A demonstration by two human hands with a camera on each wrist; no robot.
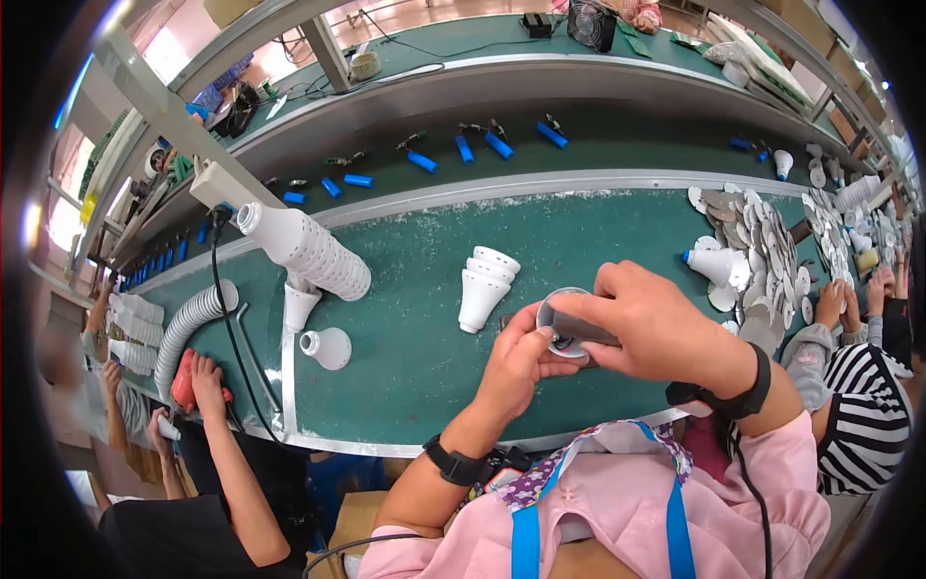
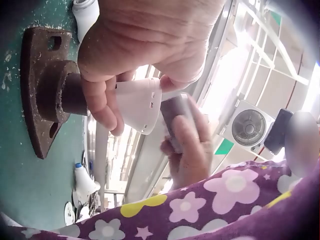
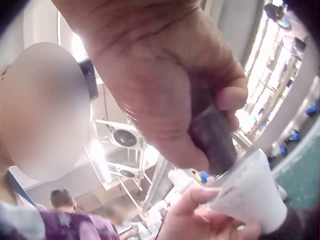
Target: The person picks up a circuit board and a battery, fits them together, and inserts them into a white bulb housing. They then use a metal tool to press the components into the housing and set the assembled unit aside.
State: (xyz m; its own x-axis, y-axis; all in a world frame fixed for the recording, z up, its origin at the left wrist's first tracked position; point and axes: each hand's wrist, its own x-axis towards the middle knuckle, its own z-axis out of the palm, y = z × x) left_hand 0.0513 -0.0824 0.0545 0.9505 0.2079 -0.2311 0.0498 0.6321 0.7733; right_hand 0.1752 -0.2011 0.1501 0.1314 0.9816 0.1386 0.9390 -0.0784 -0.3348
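Note:
A white plastic lamp housing [image 2: 137, 102], cone-shaped with a wide open mouth, is in my left hand [image 1: 511, 372]; fingers and thumb hold it around its sides. Its narrow end sits at the post of a dark metal stand [image 2: 50, 95] on the bench, seen in the left wrist view. My right hand [image 1: 641, 318] grips a dark grey cylinder [image 3: 215, 140] and holds it at the housing's open mouth. In the head view the cylinder's lower end overlaps the inside of the housing. Just left of my hands stands a short stack of white housings [image 1: 485, 289].
Left on the green bench are a tall leaning stack of housings [image 1: 313, 251], a single housing [image 1: 326, 349], a black cable [image 1: 236, 352] and a flexible hose [image 1: 188, 328]. A pile of metal discs [image 1: 752, 241] lies right. Blue cylinders [image 1: 422, 161] line the back. People sit at both sides.

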